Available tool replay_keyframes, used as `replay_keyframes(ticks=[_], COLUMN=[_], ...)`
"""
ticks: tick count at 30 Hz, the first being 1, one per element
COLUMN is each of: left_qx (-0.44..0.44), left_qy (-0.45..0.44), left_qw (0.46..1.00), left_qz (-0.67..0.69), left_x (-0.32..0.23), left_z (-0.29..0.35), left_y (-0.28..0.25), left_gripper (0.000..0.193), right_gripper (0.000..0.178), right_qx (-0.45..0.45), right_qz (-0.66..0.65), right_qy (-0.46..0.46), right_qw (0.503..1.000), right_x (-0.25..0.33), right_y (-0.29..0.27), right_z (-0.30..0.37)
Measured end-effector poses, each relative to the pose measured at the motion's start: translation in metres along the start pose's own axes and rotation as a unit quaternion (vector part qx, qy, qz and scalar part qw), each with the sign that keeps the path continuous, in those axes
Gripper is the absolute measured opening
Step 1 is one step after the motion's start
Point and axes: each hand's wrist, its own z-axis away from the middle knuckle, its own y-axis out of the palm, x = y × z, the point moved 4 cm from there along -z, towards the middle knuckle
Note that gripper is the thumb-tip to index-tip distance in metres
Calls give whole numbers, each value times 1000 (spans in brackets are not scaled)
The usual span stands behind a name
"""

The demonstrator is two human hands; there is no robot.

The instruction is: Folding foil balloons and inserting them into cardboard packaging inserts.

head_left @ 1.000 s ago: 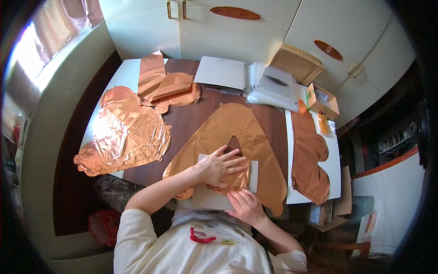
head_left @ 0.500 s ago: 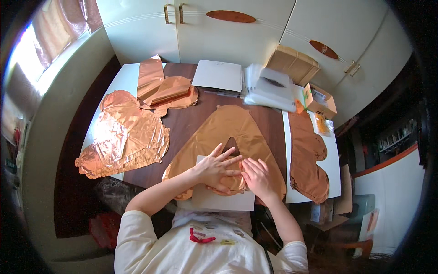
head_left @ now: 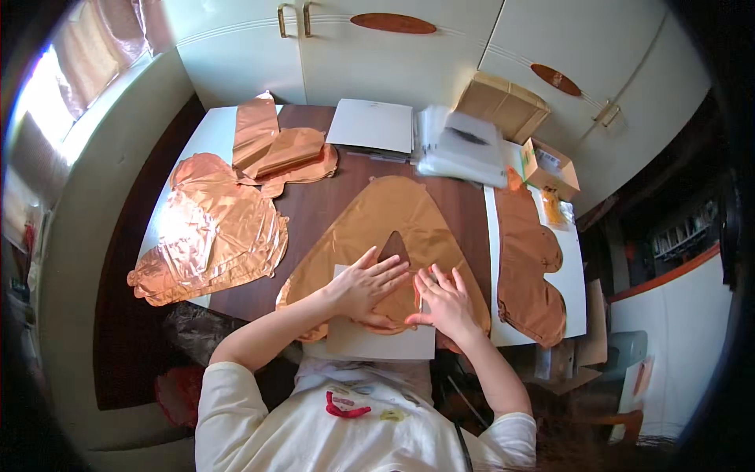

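Observation:
A flat copper foil letter balloon (head_left: 429,224), shaped like an A, lies in front of me on the dark wooden table. On its near part is a white card (head_left: 389,346), with a copper foil piece (head_left: 405,315) on top, mostly covered by my hands. My left hand (head_left: 370,289) lies palm down over this foil, fingers stretched out. My right hand (head_left: 447,305) is beside it at the foil's right edge, its fingers spread. A thin pale strip shows by the right fingers; its kind I cannot make out.
Crumpled copper foil balloons (head_left: 216,228) are piled at the left, with folded foil ones (head_left: 287,157) behind. A white card stack (head_left: 371,126), clear plastic sleeves (head_left: 464,149) and a small open carton (head_left: 550,169) stand at the back. Another foil balloon (head_left: 527,275) lies on white board at right.
My right hand has opened, its fingers spreading and thumb reaching left over the foil. My left hand has shifted slightly left, fingers closer together. The whole view has moved a little.

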Motion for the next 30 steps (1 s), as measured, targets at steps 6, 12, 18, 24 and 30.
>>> replay_keyframes(ticks=[6, 12, 18, 24, 30], left_qx=[20, 0, -4, -37, -77], left_qy=[-66, -114, -9, -23, -16], left_qw=[997, 993, 999, 997, 996], left_qz=[-35, -39, 43, 67, 33], left_x=[4, 0, -33, -44, -45], left_z=[31, 52, 36, 39, 37], left_y=[-3, 5, 4, 1, 2], left_gripper=[93, 72, 54, 57, 54], right_gripper=[90, 89, 89, 75, 30], right_qx=[13, 4, 13, -40, -150], right_qz=[4, -16, 1, -7, 50], right_qy=[-2, 5, -4, -75, -192], right_qw=[1000, 1000, 1000, 996, 969], right_x=[0, 0, 1, 29, 93], right_y=[4, 8, 4, -12, -13], right_z=[5, 7, 5, 19, 60])
